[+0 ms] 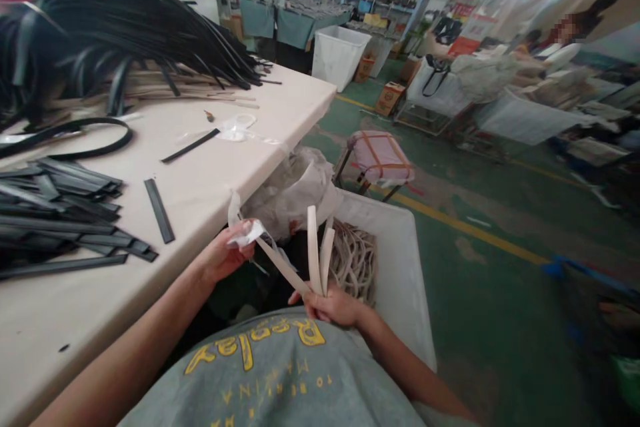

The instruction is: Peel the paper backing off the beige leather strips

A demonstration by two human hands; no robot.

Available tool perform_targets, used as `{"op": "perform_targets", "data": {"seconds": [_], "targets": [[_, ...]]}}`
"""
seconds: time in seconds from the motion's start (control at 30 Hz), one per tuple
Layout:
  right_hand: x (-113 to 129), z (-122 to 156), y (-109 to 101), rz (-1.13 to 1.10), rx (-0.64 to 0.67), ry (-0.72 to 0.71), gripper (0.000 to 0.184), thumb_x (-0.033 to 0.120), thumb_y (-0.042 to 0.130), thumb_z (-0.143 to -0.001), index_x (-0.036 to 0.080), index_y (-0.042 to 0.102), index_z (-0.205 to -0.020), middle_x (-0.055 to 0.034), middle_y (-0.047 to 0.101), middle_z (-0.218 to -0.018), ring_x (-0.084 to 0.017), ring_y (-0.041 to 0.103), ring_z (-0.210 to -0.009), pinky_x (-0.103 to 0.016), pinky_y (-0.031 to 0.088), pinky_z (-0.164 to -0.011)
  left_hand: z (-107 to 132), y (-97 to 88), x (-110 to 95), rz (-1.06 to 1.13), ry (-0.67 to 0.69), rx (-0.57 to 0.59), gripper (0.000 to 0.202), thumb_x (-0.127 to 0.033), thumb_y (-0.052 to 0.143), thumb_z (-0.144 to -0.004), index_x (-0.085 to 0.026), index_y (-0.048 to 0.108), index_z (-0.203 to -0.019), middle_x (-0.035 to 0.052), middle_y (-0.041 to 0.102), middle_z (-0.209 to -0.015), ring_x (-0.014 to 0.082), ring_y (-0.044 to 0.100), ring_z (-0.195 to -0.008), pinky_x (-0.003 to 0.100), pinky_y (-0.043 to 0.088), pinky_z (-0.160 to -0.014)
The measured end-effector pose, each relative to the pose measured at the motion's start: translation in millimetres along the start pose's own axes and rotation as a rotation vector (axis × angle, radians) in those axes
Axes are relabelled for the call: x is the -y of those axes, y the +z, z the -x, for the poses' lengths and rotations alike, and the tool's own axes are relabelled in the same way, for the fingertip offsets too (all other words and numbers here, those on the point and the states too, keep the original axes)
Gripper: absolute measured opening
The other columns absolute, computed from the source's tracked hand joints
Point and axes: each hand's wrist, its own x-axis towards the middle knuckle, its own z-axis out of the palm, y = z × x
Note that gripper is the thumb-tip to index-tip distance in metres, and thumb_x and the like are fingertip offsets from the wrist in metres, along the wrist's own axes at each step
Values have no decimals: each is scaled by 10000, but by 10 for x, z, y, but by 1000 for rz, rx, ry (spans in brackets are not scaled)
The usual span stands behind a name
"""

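Observation:
My left hand (227, 259), by the table edge, pinches a crumpled piece of thin white film (249, 234) whose loose ends hang down. In front of my shirt, my right hand (334, 307) is closed around several flat beige strips (313, 247). Two of them point upward, and another slants left toward the fingers of my left hand; whether it touches them I cannot tell. Just beyond my right hand, a heap of similar greyish-beige strips (355, 260) lies in a white plastic bin (405, 254).
Short black strips (65, 214) are piled on the pale table (200, 194), and a large bundle of long black strips (150, 27) covers its far part. Clear plastic bags (300, 187) bulge beside the table. A padded stool (383, 155) stands past the bin. Another person sits at far right.

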Motion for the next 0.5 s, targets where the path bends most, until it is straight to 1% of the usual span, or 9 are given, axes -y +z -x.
{"op": "perform_targets", "data": {"seconds": [0.07,0.13,0.2,0.27,0.3,0.33,0.4,0.43,0.5], "targets": [[-73,133,-50,97,3,27,641,715,552,-902,148,722,-1149,0,579,-716,-86,484,-565,-212,409,-520,60,-42,-115,-28,71,-29,373,-328,925,-640,-123,631,-745,-58,461,-528,46,396,-429,163,357,-403],[-85,211,-89,137,24,20,612,696,615,-874,164,730,-1154,-20,609,-810,-118,550,-706,-235,470,-634,137,-26,-119,-112,116,-47,415,-382,923,-640,-131,593,-668,-45,473,-523,51,405,-430,175,355,-405],[-42,195,-98,83,63,5,619,685,654,-852,171,709,-1193,-32,640,-886,-134,582,-793,-253,491,-713,217,44,-17,-237,106,-33,439,-459,908,-647,-124,628,-688,-28,503,-531,59,413,-434,186,337,-405],[37,75,-67,-41,120,9,665,687,662,-846,175,653,-1269,-40,671,-923,-132,610,-796,-256,502,-725,285,146,149,-361,60,12,474,-531,886,-650,-119,673,-746,-16,533,-542,68,420,-442,197,320,-411],[81,-16,-40,-109,157,10,689,693,672,-835,170,630,-1282,-43,685,-921,-127,624,-764,-253,506,-703,314,198,235,-411,36,36,495,-564,873,-650,-122,680,-759,-10,546,-548,74,426,-447,203,319,-417],[125,-117,-9,-169,193,9,700,698,688,-817,156,626,-1257,-45,696,-899,-121,631,-715,-245,507,-664,341,245,311,-451,16,55,514,-595,859,-649,-126,678,-757,-4,559,-556,80,434,-456,208,325,-425],[202,-314,44,-274,222,-9,664,686,744,-769,129,643,-1115,-24,684,-782,-97,601,-573,-214,476,-545,392,307,405,-504,-3,70,554,-656,826,-647,-137,675,-771,12,600,-599,98,464,-485,222,361,-450],[232,-392,57,-328,218,-19,616,665,768,-755,126,641,-1026,2,652,-705,-75,548,-492,-197,436,-479,418,316,416,-526,8,57,571,-679,809,-649,-143,681,-800,17,621,-629,108,481,-503,230,382,-464],[277,-484,37,-472,204,-60,531,613,807,-741,142,608,-887,67,541,-571,-27,371,-372,-166,323,-376,476,287,368,-588,62,-5,578,-693,775,-679,-154,699,-874,17,643,-679,126,514,-544,241,420,-498]]}}
